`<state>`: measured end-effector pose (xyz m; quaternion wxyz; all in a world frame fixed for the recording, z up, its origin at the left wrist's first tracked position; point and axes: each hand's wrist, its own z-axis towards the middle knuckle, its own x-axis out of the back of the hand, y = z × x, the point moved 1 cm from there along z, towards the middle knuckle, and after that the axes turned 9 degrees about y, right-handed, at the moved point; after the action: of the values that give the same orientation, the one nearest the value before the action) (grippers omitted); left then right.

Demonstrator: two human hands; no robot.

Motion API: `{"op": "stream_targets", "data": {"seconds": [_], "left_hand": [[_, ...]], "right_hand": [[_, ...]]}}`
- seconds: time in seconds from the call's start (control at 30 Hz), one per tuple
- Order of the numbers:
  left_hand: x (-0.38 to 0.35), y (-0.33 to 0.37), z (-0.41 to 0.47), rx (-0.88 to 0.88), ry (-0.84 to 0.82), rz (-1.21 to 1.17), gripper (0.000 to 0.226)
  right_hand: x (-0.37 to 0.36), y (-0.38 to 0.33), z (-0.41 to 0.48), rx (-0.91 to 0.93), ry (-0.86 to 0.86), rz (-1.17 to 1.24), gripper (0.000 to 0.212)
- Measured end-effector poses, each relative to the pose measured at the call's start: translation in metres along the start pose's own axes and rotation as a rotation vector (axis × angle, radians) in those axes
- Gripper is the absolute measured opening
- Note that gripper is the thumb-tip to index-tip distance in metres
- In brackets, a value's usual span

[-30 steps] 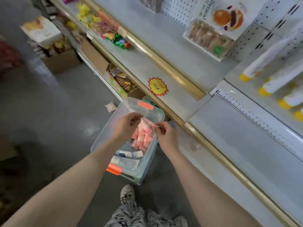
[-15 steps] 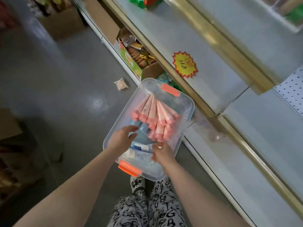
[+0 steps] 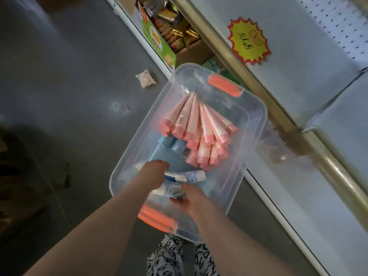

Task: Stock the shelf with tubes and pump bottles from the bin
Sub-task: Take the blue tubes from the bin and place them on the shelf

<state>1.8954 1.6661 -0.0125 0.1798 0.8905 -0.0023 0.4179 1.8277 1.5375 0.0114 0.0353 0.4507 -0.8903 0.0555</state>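
Head view: both hands reach into the clear plastic bin (image 3: pixel 256 116). A white tube (image 3: pixel 191 176) with blue print lies just past the right hand (image 3: pixel 194 200) and against the left hand (image 3: pixel 150 177), its long axis running crosswise between them; the left looks nearer its end. Both sets of fingers bend downward, tips hidden or blurred, so I cannot tell whether either grasps anything. Beyond the fingers, smooth pink tubes (image 3: pixel 199 124) fan out, tapering to flat crimps, beside matte blue tubes (image 3: pixel 165 154). The shelf (image 3: pixel 298 56) lies to the right.
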Motion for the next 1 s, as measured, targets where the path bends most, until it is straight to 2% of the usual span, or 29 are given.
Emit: {"op": "stream_targets", "data": {"seconds": [0.13, 0.2, 0.27, 0.33, 0.4, 0.53, 0.63, 0.73, 0.83, 1.0], "left_hand": [[-0.007, -0.003, 0.014, -0.046, -0.049, 0.222, 0.044], [-0.007, -0.003, 0.017, -0.07, -0.064, 0.298, 0.044], [-0.006, -0.003, 0.019, -0.082, -0.08, 0.323, 0.04], [-0.004, -0.004, 0.02, -0.085, -0.095, 0.295, 0.036], [-0.001, -0.005, 0.02, -0.06, -0.124, 0.193, 0.034], [0.014, 0.003, 0.007, 0.101, -0.207, -0.072, 0.032], [0.03, 0.017, -0.006, 0.202, -0.2, -0.321, 0.031], [0.042, 0.03, -0.019, 0.266, -0.136, -0.562, 0.027], [0.053, 0.042, -0.034, 0.302, -0.05, -0.727, 0.02], [0.081, 0.071, -0.062, 0.29, 0.118, -0.957, 0.02]], "right_hand": [[-0.01, 0.004, 0.029, -0.097, -0.009, 0.19, 0.01], [-0.011, 0.005, 0.033, -0.118, 0.003, 0.192, 0.016], [-0.013, 0.004, 0.032, -0.133, 0.004, 0.19, 0.024], [-0.012, 0.002, 0.03, -0.144, 0.024, 0.19, 0.019], [-0.008, 0.0, 0.028, -0.135, 0.057, 0.176, 0.011], [0.001, -0.012, 0.009, -0.111, 0.027, 0.171, 0.029], [0.005, -0.023, -0.014, -0.08, -0.042, 0.101, 0.027], [0.004, -0.032, -0.036, -0.009, -0.109, 0.026, 0.021], [0.009, -0.042, -0.057, 0.107, -0.088, -0.077, 0.007], [0.034, -0.055, -0.112, 0.45, -0.01, -0.259, 0.019]]}}
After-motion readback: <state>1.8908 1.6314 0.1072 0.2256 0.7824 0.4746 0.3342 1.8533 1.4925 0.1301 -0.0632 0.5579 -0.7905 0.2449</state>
